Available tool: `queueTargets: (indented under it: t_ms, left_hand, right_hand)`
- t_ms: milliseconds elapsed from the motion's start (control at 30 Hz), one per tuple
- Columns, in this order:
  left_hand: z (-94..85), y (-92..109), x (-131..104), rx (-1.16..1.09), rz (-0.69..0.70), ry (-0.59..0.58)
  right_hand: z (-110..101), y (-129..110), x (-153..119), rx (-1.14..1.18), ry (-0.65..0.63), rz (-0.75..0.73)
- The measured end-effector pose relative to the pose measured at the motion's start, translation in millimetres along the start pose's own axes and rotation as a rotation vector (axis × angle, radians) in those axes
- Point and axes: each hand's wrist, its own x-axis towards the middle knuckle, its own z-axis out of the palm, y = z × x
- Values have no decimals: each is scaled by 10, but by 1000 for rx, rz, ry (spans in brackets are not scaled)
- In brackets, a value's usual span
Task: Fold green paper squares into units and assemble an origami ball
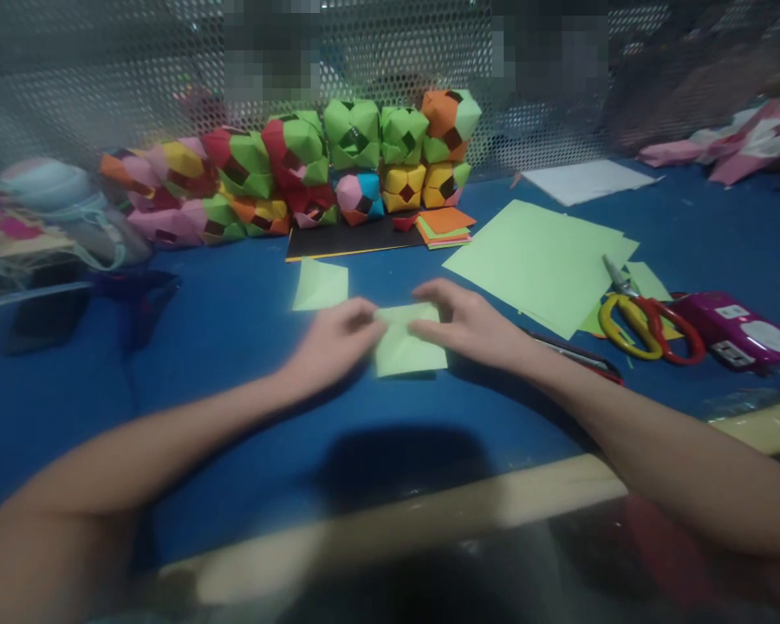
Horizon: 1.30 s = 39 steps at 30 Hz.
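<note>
A small light green square of paper [411, 345] lies between my hands on the blue tabletop, with faint crease marks across it. My left hand [338, 338] pinches its left edge near the upper corner. Over the upper right edge, my right hand [464, 325] curls, its thumb on the paper and its index finger bent at the far side. Another light green paper piece [321, 284] rests just beyond my left hand, one corner slightly raised.
Several folded paper cubes [352, 134] stand stacked along the mesh back wall. Large green sheets [539, 260], scissors [650, 325], a dark cutter [581, 357] and a purple device [737, 329] lie to the right. Small coloured squares [445, 225] sit on a black sheet [357, 241]. A bottle [58, 195] is at left.
</note>
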Motion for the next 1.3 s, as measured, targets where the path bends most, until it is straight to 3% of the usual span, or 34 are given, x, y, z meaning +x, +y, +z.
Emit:
queueTargets:
  t_ms: [133, 267, 433, 567, 667, 933, 1167, 1300]
  left_hand:
    - [24, -30, 10, -127, -112, 38]
    - [15, -67, 46, -125, -111, -10]
    - [19, -95, 94, -210, -187, 21]
    - [53, -109, 109, -362, -266, -15]
    - [41, -132, 129, -279, -247, -37]
    - [-47, -198, 166, 282, 73, -9]
    - [-65, -279, 196, 456, 259, -85]
    - [-109, -326, 234, 477, 317, -125]
  right_hand:
    - [17, -12, 19, 147, -42, 181]
    - [17, -9, 20, 190, -74, 154]
    - [13, -1, 40, 172, 76, 206]
    - [32, 9, 62, 158, 18, 265]
    - [51, 40, 67, 125, 14, 199]
    - [114, 171, 48, -87, 26, -53]
    - [167, 293, 47, -306, -26, -388]
    - [169, 302, 32, -462, -70, -473]
